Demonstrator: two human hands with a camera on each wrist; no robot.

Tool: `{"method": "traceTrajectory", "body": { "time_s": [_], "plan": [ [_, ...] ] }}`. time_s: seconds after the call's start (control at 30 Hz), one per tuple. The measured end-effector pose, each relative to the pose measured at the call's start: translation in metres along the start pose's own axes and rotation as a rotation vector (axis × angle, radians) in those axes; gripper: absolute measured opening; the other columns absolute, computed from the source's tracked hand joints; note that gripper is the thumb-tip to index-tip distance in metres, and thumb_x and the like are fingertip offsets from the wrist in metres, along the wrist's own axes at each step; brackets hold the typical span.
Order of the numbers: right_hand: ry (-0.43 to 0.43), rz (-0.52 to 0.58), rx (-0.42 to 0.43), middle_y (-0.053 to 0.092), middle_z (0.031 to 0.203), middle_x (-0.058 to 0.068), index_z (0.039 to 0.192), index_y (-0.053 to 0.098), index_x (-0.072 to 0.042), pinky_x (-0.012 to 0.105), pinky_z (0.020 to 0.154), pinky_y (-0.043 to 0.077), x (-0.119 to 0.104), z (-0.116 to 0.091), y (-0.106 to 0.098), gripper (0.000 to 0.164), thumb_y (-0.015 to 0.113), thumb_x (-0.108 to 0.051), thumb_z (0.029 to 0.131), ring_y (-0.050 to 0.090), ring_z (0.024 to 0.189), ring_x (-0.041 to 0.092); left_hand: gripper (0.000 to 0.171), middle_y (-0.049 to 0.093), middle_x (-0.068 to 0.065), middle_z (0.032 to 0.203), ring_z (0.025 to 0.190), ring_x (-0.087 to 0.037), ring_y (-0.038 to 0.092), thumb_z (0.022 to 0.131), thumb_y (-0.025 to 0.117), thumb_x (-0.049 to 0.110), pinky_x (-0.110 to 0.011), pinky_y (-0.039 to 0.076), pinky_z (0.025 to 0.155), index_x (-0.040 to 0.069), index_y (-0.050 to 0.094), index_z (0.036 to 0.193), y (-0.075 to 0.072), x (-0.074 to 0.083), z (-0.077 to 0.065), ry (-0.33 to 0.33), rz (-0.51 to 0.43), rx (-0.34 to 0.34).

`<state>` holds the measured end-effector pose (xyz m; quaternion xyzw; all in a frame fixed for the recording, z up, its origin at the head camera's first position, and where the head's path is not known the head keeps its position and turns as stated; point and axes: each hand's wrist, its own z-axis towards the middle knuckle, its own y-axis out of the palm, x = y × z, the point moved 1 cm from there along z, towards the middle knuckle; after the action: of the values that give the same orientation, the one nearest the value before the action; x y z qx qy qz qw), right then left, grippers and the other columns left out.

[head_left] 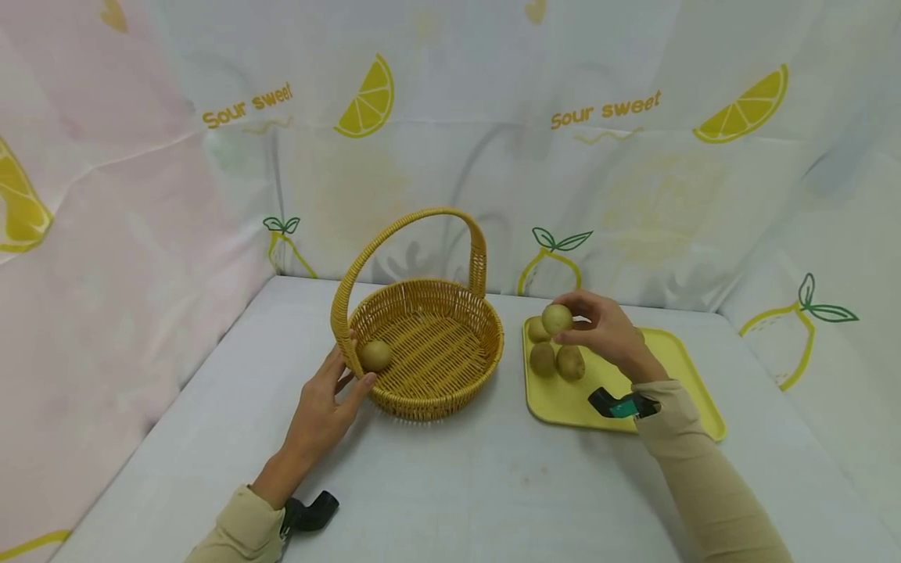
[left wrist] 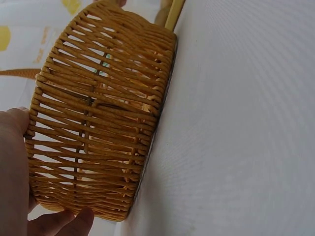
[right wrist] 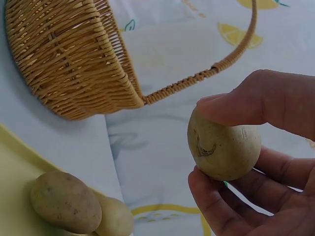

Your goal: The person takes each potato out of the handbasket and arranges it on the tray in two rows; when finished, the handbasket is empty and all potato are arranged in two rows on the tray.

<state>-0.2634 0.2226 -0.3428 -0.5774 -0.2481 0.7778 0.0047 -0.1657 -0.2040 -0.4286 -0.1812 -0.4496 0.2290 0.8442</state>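
My right hand point(head_left: 598, 324) pinches a pale potato point(right wrist: 224, 142) between thumb and fingers, raised over the left end of a yellow tray point(head_left: 619, 407). Under it on the tray lie several more potatoes, among them a browner potato point(head_left: 570, 363) and a pale one point(head_left: 538, 330) behind. With thumb and fingers on either side of the handle's foot, my left hand point(head_left: 324, 410) grips the near left side of a woven basket point(head_left: 432, 403). Inside the basket, close to that hand, rests a single potato point(head_left: 375, 356). The basket's tall handle point(head_left: 408, 223) stands upright.
A white-covered table point(head_left: 464, 485) bears the basket and tray, with a gap between them. Behind it hangs a cloth backdrop point(head_left: 436, 164) with lemon prints, and similar cloth closes both sides. Dark wrist cameras, one of them the left wrist camera point(head_left: 313, 512), jut from the sleeves.
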Motion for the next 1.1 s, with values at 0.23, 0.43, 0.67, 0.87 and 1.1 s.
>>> {"method": "traceTrajectory", "body": {
  "time_s": [0.23,0.43,0.67,0.87,1.1],
  "plan": [
    [-0.002,-0.007,0.018,0.063,0.125,0.023,0.13,0.061,0.008,0.026,0.089,0.058,0.005,-0.008,-0.009,0.047,0.079,0.006,0.087,0.063,0.106,0.022,0.067,0.031,-0.016,0.166,0.142,-0.036,0.045,0.104,0.068,0.018,-0.051,0.056,0.097,0.003,0.036,0.161,-0.001,0.0,0.0,-0.006,0.009,-0.002],
    [0.015,-0.034,0.042,0.064,0.125,0.02,0.128,0.063,0.007,0.025,0.086,0.059,0.009,-0.014,-0.015,0.047,0.081,0.006,0.085,0.064,0.105,0.019,0.067,0.033,-0.015,0.166,0.143,-0.032,0.043,0.104,0.068,0.016,-0.049,0.056,0.098,0.008,0.036,0.162,0.0,-0.001,0.001,0.003,0.004,0.002],
    [-0.006,-0.06,0.066,0.065,0.123,0.018,0.126,0.063,0.008,0.024,0.085,0.059,0.016,-0.024,-0.021,0.045,0.08,0.008,0.084,0.064,0.105,0.017,0.068,0.032,-0.015,0.166,0.143,-0.034,0.044,0.104,0.068,0.017,-0.05,0.056,0.098,0.004,0.036,0.161,0.0,-0.001,0.0,-0.004,0.004,-0.004],
    [0.029,-0.092,0.091,0.065,0.122,0.018,0.125,0.063,0.009,0.024,0.086,0.058,0.023,-0.035,-0.027,0.047,0.082,0.006,0.083,0.066,0.102,0.015,0.068,0.031,-0.016,0.166,0.14,-0.038,0.047,0.104,0.068,0.018,-0.05,0.056,0.098,0.003,0.035,0.161,0.001,0.001,-0.002,-0.013,0.002,-0.007],
    [0.087,-0.124,0.097,0.064,0.121,0.019,0.129,0.062,0.007,0.024,0.08,0.059,0.03,-0.044,-0.033,0.049,0.083,0.001,0.085,0.064,0.104,0.02,0.068,0.033,-0.015,0.166,0.143,-0.033,0.043,0.104,0.067,0.019,-0.049,0.056,0.099,0.01,0.034,0.163,0.0,0.001,-0.001,-0.014,0.01,-0.001]
  ]
}}
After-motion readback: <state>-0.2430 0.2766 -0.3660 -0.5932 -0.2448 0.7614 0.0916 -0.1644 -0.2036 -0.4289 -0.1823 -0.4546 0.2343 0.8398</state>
